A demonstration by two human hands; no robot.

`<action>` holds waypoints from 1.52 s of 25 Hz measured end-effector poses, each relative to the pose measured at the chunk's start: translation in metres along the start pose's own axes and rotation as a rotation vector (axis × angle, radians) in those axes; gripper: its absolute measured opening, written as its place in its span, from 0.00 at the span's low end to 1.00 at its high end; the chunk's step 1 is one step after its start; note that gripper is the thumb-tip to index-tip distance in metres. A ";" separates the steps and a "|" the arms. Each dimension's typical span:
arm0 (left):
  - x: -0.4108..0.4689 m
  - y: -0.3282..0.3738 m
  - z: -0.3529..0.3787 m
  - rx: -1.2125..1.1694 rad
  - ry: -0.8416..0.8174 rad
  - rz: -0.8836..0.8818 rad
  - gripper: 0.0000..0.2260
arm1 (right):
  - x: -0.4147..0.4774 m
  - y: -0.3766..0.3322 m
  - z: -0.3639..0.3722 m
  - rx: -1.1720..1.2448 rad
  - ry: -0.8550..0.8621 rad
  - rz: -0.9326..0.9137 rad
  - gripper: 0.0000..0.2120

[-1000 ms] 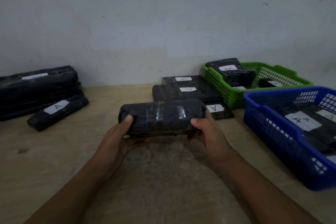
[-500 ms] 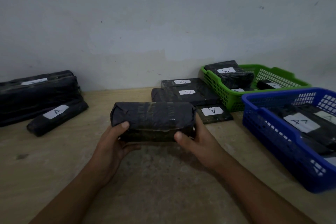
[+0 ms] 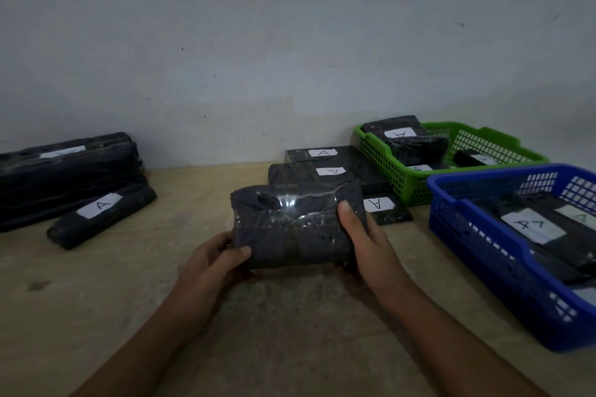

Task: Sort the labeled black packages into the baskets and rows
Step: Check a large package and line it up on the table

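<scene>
Two bare forearms reach in from the bottom edge over the wooden counter [image 3: 96, 300]. The hands are apart, one at each end of the held package [image 3: 290, 226], and both are clamped on it. The left hand [image 3: 213, 263] cups the lower left corner, with the thumb pressed on the front face and the fingers out of sight behind. The right hand [image 3: 364, 242] wraps the right end, thumb lying on top and fingers curled underneath. The held package is a fat black bundle banded with shiny clear tape. It lies crosswise between the hands over the middle of the counter and looks raised a little off the wood.

To the right, near the counter's edge, stands the blue basket [image 3: 483, 255] with black packages inside. Its topmost package [image 3: 529, 224] carries a white label with handwritten marks. On the left, well apart from the hands, a slim package [image 3: 100, 214] marked A lies at a slant. It touches a large black bundle [image 3: 64, 171] behind it, which reaches back to the wall.

Just behind the held package runs a row of three: a small flat package [image 3: 383, 208], a longer package [image 3: 290, 174] and a last package [image 3: 322, 153] against the wall, each with a white A label. Beside the row and behind the blue basket, the green basket [image 3: 403, 184] holds more stacked packages [image 3: 416, 147] at its left end. A pale wall [image 3: 258, 42] stands behind everything.
</scene>
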State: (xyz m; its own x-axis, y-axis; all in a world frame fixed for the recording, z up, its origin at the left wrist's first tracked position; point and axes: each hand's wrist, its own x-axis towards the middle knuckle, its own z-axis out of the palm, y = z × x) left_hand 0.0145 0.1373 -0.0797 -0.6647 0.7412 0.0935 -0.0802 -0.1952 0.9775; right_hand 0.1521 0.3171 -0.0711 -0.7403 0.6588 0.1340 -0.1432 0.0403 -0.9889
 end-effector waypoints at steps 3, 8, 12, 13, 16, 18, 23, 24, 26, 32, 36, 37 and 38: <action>0.003 0.000 -0.004 0.019 0.102 0.011 0.20 | 0.001 0.001 0.002 0.140 -0.099 0.085 0.15; 0.007 0.001 -0.006 0.004 0.134 -0.004 0.18 | 0.000 -0.002 0.002 0.097 -0.122 0.041 0.12; 0.008 0.003 -0.002 -0.027 0.097 0.002 0.17 | -0.003 -0.005 0.000 0.058 -0.111 -0.034 0.13; 0.008 0.003 -0.001 -0.077 0.108 -0.018 0.16 | -0.003 -0.004 -0.001 0.048 -0.117 -0.035 0.13; 0.007 0.005 0.002 -0.165 0.190 -0.076 0.15 | -0.006 -0.005 0.000 0.041 -0.184 -0.008 0.15; 0.008 0.003 -0.001 -0.135 0.266 -0.065 0.16 | -0.008 -0.002 -0.001 0.064 -0.248 0.020 0.22; 0.004 0.001 -0.003 -0.092 0.248 -0.067 0.13 | 0.003 0.009 -0.002 0.122 -0.206 0.158 0.27; 0.003 0.000 -0.002 -0.053 0.228 -0.056 0.12 | 0.005 0.009 -0.002 0.131 -0.186 0.178 0.28; 0.002 -0.001 -0.001 0.008 0.191 -0.037 0.12 | 0.008 0.010 -0.001 0.158 -0.147 0.199 0.26; 0.002 -0.001 -0.004 -0.027 0.086 -0.003 0.16 | 0.008 0.006 -0.002 0.176 -0.090 0.201 0.23; 0.002 0.001 -0.001 -0.015 0.209 -0.008 0.11 | 0.004 0.001 0.001 0.171 -0.174 0.186 0.27; 0.003 0.002 -0.001 -0.013 0.253 -0.019 0.13 | 0.002 -0.002 0.001 0.179 -0.217 0.207 0.28; 0.004 0.003 -0.002 -0.035 0.272 -0.021 0.13 | 0.001 -0.006 0.000 0.211 -0.261 0.248 0.29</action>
State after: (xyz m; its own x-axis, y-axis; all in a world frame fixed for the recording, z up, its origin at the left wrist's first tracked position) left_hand 0.0097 0.1382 -0.0773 -0.8376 0.5462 0.0147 -0.1181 -0.2072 0.9711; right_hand 0.1525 0.3178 -0.0653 -0.9068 0.4161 -0.0675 -0.0512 -0.2679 -0.9621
